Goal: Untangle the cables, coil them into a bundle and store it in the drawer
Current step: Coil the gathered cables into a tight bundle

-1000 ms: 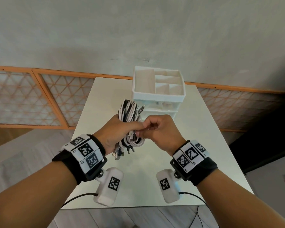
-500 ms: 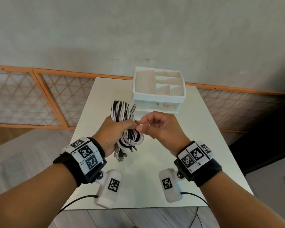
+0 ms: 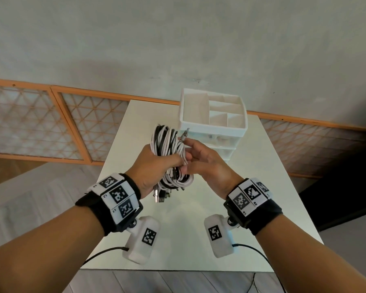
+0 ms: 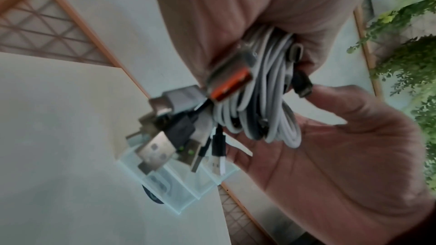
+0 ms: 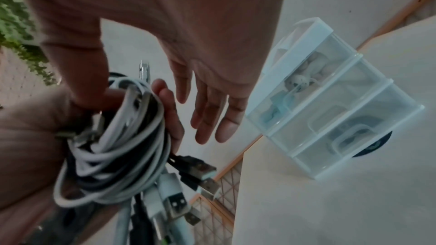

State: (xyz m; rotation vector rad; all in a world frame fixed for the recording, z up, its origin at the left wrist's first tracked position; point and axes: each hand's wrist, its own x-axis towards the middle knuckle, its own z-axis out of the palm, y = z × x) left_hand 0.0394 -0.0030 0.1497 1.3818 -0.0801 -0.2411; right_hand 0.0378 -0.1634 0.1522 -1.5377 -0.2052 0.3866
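Note:
A coiled bundle of white and black cables (image 3: 169,144) is up in the air over the table, in front of the drawer unit. My left hand (image 3: 156,166) grips it round the middle, fingers wrapped about the loops (image 5: 169,115). Several USB plugs (image 3: 159,195) hang from its lower end, and one metal plug (image 3: 183,135) sticks up at the top. My right hand (image 3: 201,159) lies against the right side of the bundle, fingers straight (image 5: 212,118), palm (image 4: 330,156) facing the loops. The cable bundle (image 4: 266,115) shows blurred in the left wrist view.
A white drawer unit (image 3: 211,123) with an open compartment tray on top and translucent drawers (image 5: 330,109), all pushed in, stands at the table's far side. The white table (image 3: 178,240) lies below my hands. A wood-framed lattice panel (image 3: 51,127) runs along the wall.
My right hand has stopped pinching at the bundle and its fingers have straightened beside it. Both hands and the bundle have moved slightly up, toward the drawer unit.

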